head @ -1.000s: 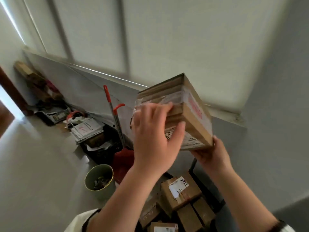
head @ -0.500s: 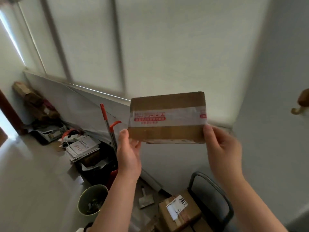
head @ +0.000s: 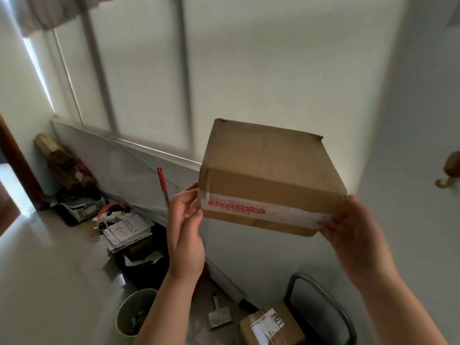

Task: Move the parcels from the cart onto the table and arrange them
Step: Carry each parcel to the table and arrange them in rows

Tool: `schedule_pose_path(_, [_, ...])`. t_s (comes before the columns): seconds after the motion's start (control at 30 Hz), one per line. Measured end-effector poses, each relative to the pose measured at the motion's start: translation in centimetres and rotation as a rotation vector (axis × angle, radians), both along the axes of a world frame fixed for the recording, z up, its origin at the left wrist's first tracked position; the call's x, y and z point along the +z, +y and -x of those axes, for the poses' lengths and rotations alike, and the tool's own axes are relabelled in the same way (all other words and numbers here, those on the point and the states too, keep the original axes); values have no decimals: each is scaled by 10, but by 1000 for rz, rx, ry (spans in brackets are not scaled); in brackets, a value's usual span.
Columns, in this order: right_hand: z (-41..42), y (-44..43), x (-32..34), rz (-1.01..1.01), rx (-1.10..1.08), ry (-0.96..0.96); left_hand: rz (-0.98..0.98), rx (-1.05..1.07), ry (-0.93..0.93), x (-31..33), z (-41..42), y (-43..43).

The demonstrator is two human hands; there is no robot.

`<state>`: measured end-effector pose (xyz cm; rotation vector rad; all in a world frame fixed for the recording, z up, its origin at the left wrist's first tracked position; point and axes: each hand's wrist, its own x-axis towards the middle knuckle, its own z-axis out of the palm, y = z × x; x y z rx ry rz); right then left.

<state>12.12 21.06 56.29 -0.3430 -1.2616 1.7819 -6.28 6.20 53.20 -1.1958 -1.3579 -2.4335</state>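
Okay, brown cardboard parcel (head: 268,180) is up in the air, centre-right of view, held between both hands and well above the floor. It is tilted so its plain top face shows, with one long side face toward the camera. A white tape strip (head: 273,211) with red print runs along that near side.

Left hand (head: 185,232) grasps the parcel's left end: thumb on the near face at the tape, fingers curled round the edge. Right hand (head: 353,235) grasps the lower right corner, fingertips on the tape end. Both forearms are bare and come up from the bottom edge.

Bottom right is a dark metal cart handle (head: 323,295), a rounded loop. Just left of it is a second brown cardboard box (head: 254,329) with a white label and handwritten digits that read upside down. Cannot tell what this box sits on, since the frame cuts it off.

Pale floor (head: 49,270), lower left:
- A small metal scraper (head: 219,317) lies near the box.
- A round green waste bin (head: 134,312) holds some scraps, beside the left forearm.

Further back:
- A stack of white papers and booklets (head: 127,230) sits on dark clutter.
- A red-tipped metal pole (head: 163,180) stands just beside the left hand.

Far corner junk is blurred. Pale roller blinds (head: 249,70) fill the back wall.
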Motion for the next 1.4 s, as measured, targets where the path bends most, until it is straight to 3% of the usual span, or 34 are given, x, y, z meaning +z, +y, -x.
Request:
schedule_pose_path(0.07, [-3, 3, 2, -67, 58, 5, 35, 9, -4, -2, -2, -1])
schedule_pose_path(0.23, [-9, 11, -16, -240, 84, -111, 107, -97, -255, -19, 5, -4])
schedule_pose_path(0.43, [-19, 13, -25, -280, 81, -197, 280, -149, -302, -24, 3, -9])
schedule_pose_path(0.6, [-23, 11, -26, -293, 18, -257, 452, -154, -173, -21, -7, -10])
schedule_pose_path(0.9, [-25, 15, -38, -250, 64, -196, 427, -184, -42, -18, -11, -12])
schedule_pose_path(1.0, [-22, 12, -39, -143, 130, -80, 388, -163, 101, -7, -18, -15])
schedule_pose_path(1.13, [-13, 8, -61, 303, 238, 81, 418, 6, 393, 6, -32, -14])
schedule_pose_path(1.2, [-10, 7, -72, 379, 220, 105, 451, 9, 436, 5, -34, -13])
schedule_pose_path(1.3, [-7, 8, -77, 373, 202, 127, 428, -90, 305, 0, -28, -14])
schedule_pose_path(1.4, [-5, 7, -69, 227, 143, 53, 314, -275, -3, -8, -14, -20])
